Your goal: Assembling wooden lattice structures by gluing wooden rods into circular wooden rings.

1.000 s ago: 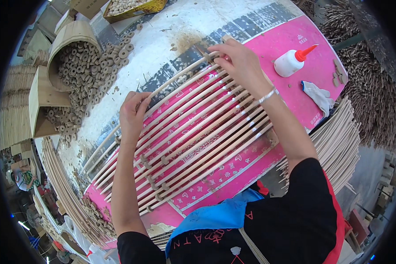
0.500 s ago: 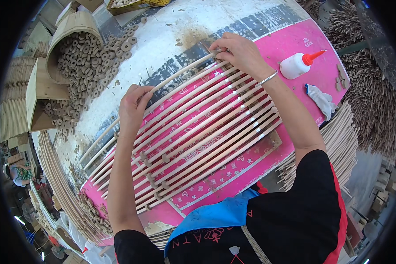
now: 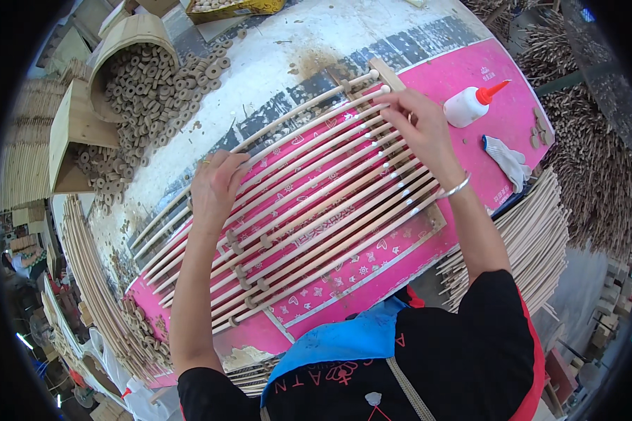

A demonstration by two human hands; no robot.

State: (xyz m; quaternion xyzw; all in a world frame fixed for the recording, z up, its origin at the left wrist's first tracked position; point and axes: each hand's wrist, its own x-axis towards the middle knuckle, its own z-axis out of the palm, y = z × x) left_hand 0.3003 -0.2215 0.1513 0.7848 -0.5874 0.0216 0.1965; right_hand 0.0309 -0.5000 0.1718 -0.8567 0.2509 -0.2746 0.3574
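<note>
Nearest to us, a row of long pale wooden rods (image 3: 309,224) lies side by side on the pink sheet (image 3: 470,77) covering the surface (image 3: 288,56), running from lower left to upper right. Short wooden spacer rings (image 3: 249,277) sit between the rods near their lower ends. Our left hand (image 3: 214,189) rests palm down on the upper rods at mid-length, its grip flat and spread, closed on nothing. Our right hand (image 3: 421,130), with a bracelet at the wrist, pinches the end of one rod near the top of the row in a narrow grip. Just beyond it lies a white glue bottle (image 3: 469,105) with a red nozzle, and beside that a white cloth (image 3: 509,161). Farther left, wooden rings (image 3: 154,77) spill from a tipped basket (image 3: 130,35).
</note>
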